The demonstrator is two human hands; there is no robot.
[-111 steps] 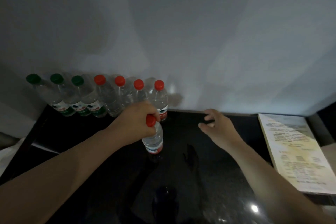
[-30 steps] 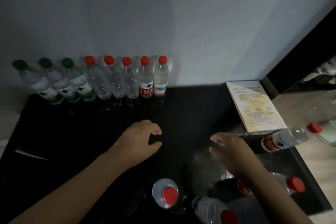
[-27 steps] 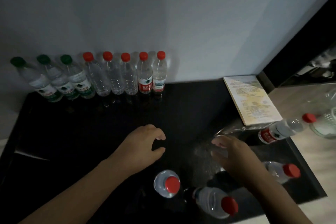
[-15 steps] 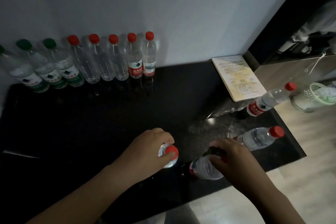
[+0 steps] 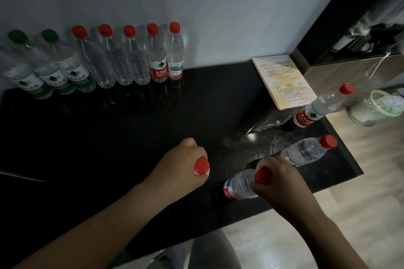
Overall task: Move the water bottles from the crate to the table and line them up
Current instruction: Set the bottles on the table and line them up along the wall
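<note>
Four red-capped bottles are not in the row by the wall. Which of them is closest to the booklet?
The rightmost bottle, just beside the near corner of the booklet. The other three are all closer to the front edge of the table.

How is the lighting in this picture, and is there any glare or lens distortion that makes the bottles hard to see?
Head view: dim overall, and the black table swallows detail. Head view: a pale glare patch lies on it beyond the right hand. Head view: the green-capped bottles at the left lean outward, probably from the wide-angle lens.
</note>
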